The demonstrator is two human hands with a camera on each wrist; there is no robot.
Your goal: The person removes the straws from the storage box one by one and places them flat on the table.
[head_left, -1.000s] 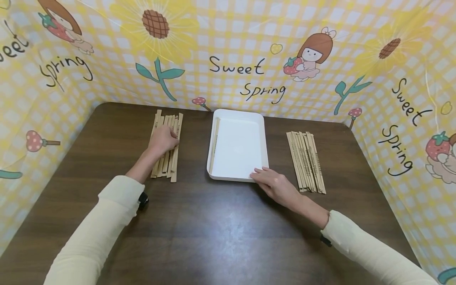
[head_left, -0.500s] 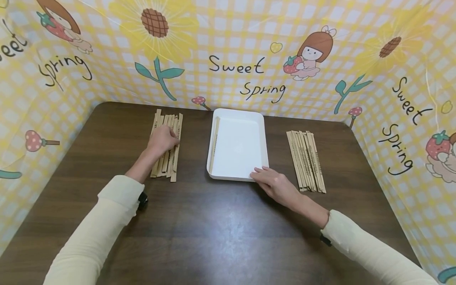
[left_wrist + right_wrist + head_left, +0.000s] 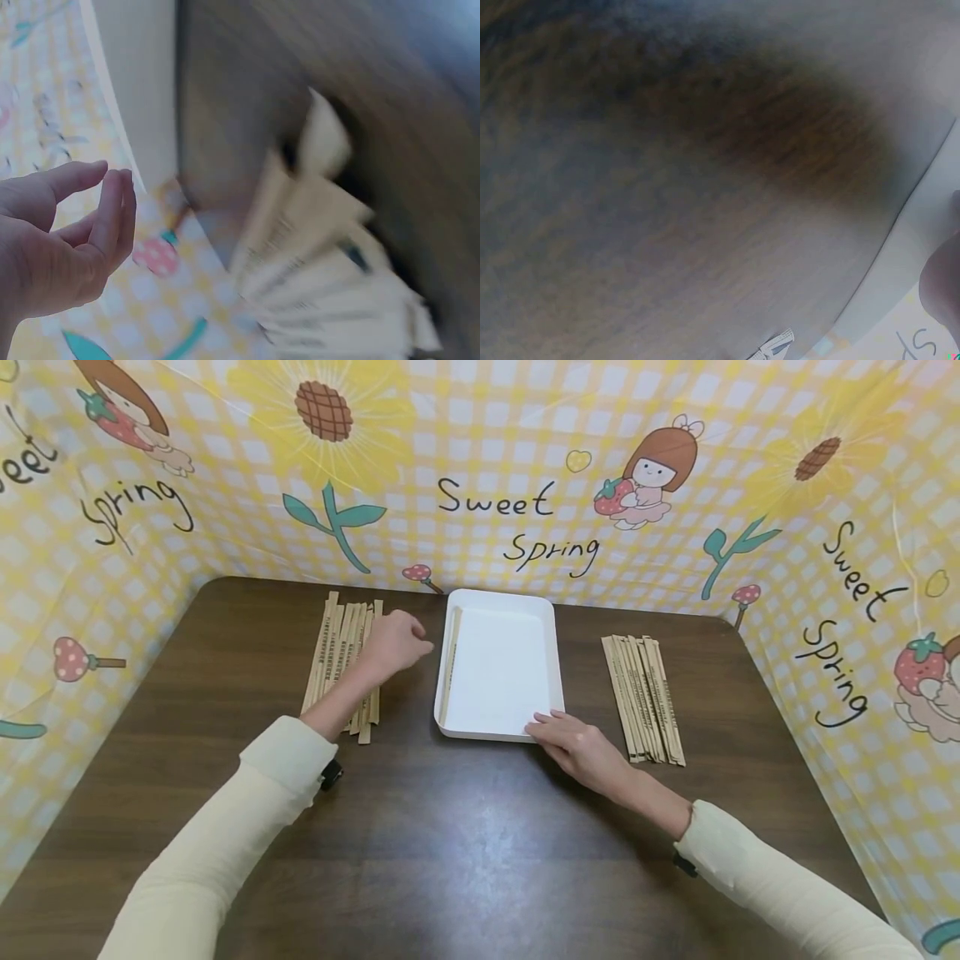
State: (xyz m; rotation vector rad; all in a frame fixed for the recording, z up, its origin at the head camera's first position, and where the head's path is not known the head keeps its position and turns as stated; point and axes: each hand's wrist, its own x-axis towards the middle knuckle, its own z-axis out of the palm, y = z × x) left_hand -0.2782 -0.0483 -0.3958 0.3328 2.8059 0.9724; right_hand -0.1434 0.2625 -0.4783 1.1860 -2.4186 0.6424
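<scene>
In the head view my left hand [image 3: 397,643] is in the air between the left pile of slim, paper-wrapped sticks [image 3: 330,652] and the white tray [image 3: 498,668]. Its thumb and bent fingers are close together in the left wrist view, with nothing visible between them. The printed brown wrappers [image 3: 330,307] spread out beside that hand, blurred. My right hand [image 3: 581,747] rests its fingers on the tray's near right corner; the right wrist view shows only part of a finger [image 3: 941,277] over the tray wall. One wrapped stick [image 3: 451,668] lies lengthwise along the tray's left side.
A second pile of wrapped sticks [image 3: 643,702] lies right of the tray. The dark wooden table [image 3: 450,843] is bordered at the back and sides by a yellow checked cloth [image 3: 487,460]. The tray's far edge is close to the cloth.
My left hand has risen off the left pile and moved right toward the tray. Some sticks at the pile's left side have shifted. My right hand and the tray stay put.
</scene>
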